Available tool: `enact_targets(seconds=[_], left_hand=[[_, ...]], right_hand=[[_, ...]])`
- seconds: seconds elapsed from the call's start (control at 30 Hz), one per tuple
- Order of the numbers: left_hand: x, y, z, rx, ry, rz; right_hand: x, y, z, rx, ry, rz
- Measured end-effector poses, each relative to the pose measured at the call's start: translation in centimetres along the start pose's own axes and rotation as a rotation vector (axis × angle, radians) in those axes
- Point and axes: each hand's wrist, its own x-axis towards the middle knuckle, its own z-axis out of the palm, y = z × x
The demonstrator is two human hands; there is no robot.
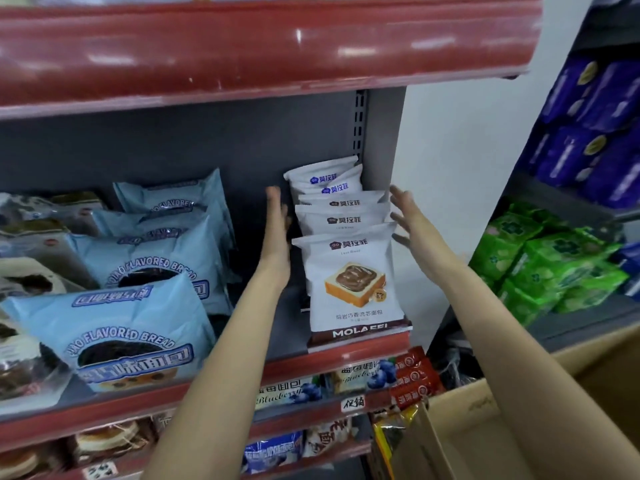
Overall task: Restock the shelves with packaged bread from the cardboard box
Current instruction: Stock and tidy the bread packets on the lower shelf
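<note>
Head view shows my left hand (277,233) and right hand (410,220), fingers straight and empty, flanking the white bread packs (346,271) mid-frame; I judge squaring the row comes next.

Red glossy plastic shelf-edge strips (263,46) carry bright reflections. Grey matt metal back panel (173,150) is smooth, with a slotted upright at 1 o'clock. White matt plastic bread packets (349,289) at centre and pale blue film bread packets (138,327) at 8 o'clock show soft creases. Brown matt cardboard box (519,427) at 5 o'clock looks rough-edged.
</note>
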Motion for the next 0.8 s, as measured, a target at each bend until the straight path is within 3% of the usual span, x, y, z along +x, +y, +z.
enact_targets(seconds=[0.17,0.47,0.6,0.7,0.8], left_hand=[[-1.7,-1.2,1.3,-0.098,-0.149,-0.114],[0.0,-0.9,-0.8,-0.082,0.119,-0.024],[0.5,-2.3,-2.2,-0.015,0.068,-0.059],[-2.8,-1.7,-2.1,0.145,0.018,-0.005],[-3.9,-3.0,-2.4,0.218,-0.159,0.015]], right_hand=[[-0.8,2.9,-0.1,0.01,-0.329,0.037],[0.9,3.3,4.0,0.045,-0.26,0.017],[0.2,2.9,2.5,0.006,-0.143,-0.028],[-1.3,3.1,1.9,-0.144,-0.269,0.015],[-2.0,3.2,2.5,-0.209,-0.355,-0.037]])
